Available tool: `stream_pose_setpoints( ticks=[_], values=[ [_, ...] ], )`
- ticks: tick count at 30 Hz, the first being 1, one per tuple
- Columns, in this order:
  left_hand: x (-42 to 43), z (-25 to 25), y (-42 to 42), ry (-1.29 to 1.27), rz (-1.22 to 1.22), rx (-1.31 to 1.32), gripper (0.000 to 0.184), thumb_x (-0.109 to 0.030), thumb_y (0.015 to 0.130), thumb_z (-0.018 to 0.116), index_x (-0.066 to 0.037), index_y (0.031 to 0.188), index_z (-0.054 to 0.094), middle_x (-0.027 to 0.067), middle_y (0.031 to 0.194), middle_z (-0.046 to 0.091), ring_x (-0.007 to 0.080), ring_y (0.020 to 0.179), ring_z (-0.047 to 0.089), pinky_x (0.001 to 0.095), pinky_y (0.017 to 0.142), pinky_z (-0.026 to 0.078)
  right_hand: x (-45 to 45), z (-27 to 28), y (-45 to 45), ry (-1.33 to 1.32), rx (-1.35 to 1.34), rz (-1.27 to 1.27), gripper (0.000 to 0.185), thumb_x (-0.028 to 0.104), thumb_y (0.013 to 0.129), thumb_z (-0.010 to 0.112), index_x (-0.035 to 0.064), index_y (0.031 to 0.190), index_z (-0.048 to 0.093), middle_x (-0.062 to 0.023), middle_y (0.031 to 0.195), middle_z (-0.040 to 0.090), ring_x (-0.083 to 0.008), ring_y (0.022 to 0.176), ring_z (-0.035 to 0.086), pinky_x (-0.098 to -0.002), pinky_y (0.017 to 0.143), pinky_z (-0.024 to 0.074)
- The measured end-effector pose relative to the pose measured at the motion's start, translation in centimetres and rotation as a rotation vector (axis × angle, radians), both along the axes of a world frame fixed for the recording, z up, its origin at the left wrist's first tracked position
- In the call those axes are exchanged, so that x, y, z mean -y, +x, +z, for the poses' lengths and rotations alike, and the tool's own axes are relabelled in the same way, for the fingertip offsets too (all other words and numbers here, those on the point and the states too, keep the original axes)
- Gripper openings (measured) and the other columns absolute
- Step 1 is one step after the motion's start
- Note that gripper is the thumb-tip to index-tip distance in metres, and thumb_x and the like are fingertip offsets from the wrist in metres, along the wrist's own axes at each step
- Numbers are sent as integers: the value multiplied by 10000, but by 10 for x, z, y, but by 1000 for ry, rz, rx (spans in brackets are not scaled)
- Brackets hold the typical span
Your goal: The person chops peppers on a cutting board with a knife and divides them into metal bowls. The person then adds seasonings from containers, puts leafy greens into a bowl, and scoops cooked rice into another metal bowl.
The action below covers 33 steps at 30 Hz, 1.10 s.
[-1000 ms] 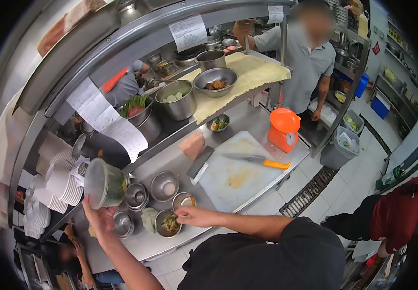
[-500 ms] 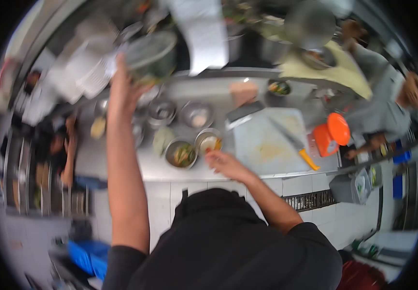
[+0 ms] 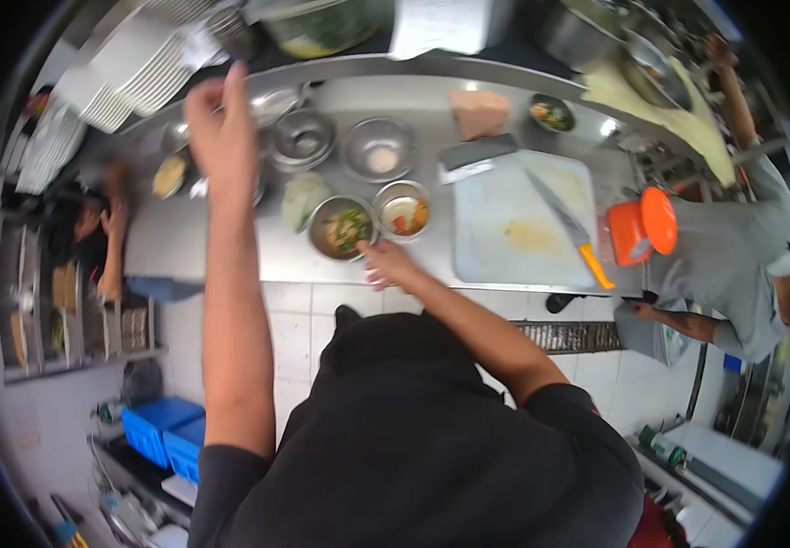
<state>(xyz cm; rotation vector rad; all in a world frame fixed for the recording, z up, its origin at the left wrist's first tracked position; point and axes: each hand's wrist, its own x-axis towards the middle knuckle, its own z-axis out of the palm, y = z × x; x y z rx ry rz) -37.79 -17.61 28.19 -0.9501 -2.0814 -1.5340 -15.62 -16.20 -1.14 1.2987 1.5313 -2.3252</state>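
My left hand (image 3: 221,123) is raised over the left side of the steel counter, below the shelf. It is somewhat blurred, with fingers apart and nothing visible in it. A large clear tub with green contents (image 3: 322,27) stands on the shelf to its upper right. My right hand (image 3: 387,265) is at the near right rim of a metal bowl (image 3: 320,239) of mixed vegetables, thumb over the rim and fingers outside it. Beside this bowl are a smaller metal bowl (image 3: 404,186) with orange and red food and a crumpled pale green cloth-like item (image 3: 303,199).
A white cutting board (image 3: 486,237) bears a yellow-handled knife (image 3: 586,251). Right of it stands an orange scale (image 3: 630,233). More metal bowls (image 3: 378,137) sit farther back. Stacked plates (image 3: 144,68) line the shelf. One person (image 3: 723,265) stands right, another (image 3: 94,228) left.
My left hand has let go of the clear tub, now on the shelf, and drawn back from it. My right hand has moved left onto the vegetable bowl's rim. The camera view has shifted.
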Motion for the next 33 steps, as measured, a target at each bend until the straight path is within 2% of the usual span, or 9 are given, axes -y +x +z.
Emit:
stream_pose_setpoints(
  ticks=[2, 8, 9, 10, 11, 15, 22, 25, 33],
  values=[
    [36, -51, 0, 18, -101, 67, 311, -278, 1005, 748, 6, 1058, 634, 87, 1031, 623, 179, 881, 582, 335, 827, 493, 0, -17, -16, 64, -31, -81, 528, 395, 1048, 617, -46, 1332, 551, -208, 1109, 709, -264, 793, 764, -391, 544, 639],
    [152, -271, -69, -778, -83, 487, 324, -197, 994, 681, -41, 1276, 654, 212, 1159, 703, 340, 1054, 700, 440, 937, 541, 10, 19, 11, 183, -65, 35, 302, 208, 1020, 598, -90, 1071, 602, -169, 908, 706, -216, 647, 734, -339, 508, 610],
    [161, -307, -74, -708, -123, 358, 417, -222, 980, 692, -78, 1368, 635, 219, 1225, 690, 382, 1147, 681, 466, 1002, 538, 5, 37, 24, 195, -65, 101, 336, 213, 1007, 606, -105, 1115, 600, -166, 891, 704, -211, 639, 732, -342, 507, 617],
    [165, -337, -74, -637, -114, 153, 435, -228, 984, 710, -109, 1394, 624, 214, 1283, 660, 345, 980, 711, 448, 881, 585, -2, 52, 35, 207, -73, 172, 378, 219, 994, 614, -121, 1159, 598, -162, 874, 702, -207, 631, 730, -346, 505, 624],
    [146, -295, -44, -795, -11, 385, 499, -278, 950, 714, -85, 1398, 610, 241, 1361, 612, 443, 1204, 636, 500, 1030, 524, -10, 66, 46, 147, -58, 162, 354, 230, 996, 624, -105, 1109, 612, -136, 837, 677, -187, 615, 710, -343, 515, 624],
    [90, -310, -2, -772, -76, -35, 541, -310, 948, 718, -80, 1412, 561, 275, 1331, 591, 458, 1183, 630, 536, 1008, 521, -70, 119, 119, 95, -47, -90, 257, 193, 992, 611, -59, 1045, 613, -130, 795, 658, -194, 574, 683, -347, 522, 622],
    [37, -317, 52, -1112, -85, 267, 417, -445, 1080, 479, -90, 1159, 683, 223, 1113, 749, 425, 1001, 725, 555, 876, 564, -282, 67, 284, 383, -133, -831, 238, 262, 1043, 606, 30, 1079, 645, -75, 832, 658, -186, 703, 691, -371, 652, 643],
    [53, -311, 60, -955, -140, 406, 355, -443, 1018, 604, -100, 1056, 687, 210, 1024, 747, 412, 930, 721, 520, 848, 556, -482, -82, 371, 392, -160, -905, 295, 294, 1094, 496, 63, 1122, 678, -76, 879, 702, -222, 698, 638, -451, 733, 627],
    [131, -320, -59, -194, 402, 582, 290, -312, 1002, 679, -25, 1041, 696, 133, 884, 754, 271, 804, 728, 400, 766, 574, -582, -115, 344, -43, -288, -1308, 218, 255, 1044, 632, 51, 1121, 651, -99, 858, 690, -237, 730, 718, -399, 705, 661]
  ],
)
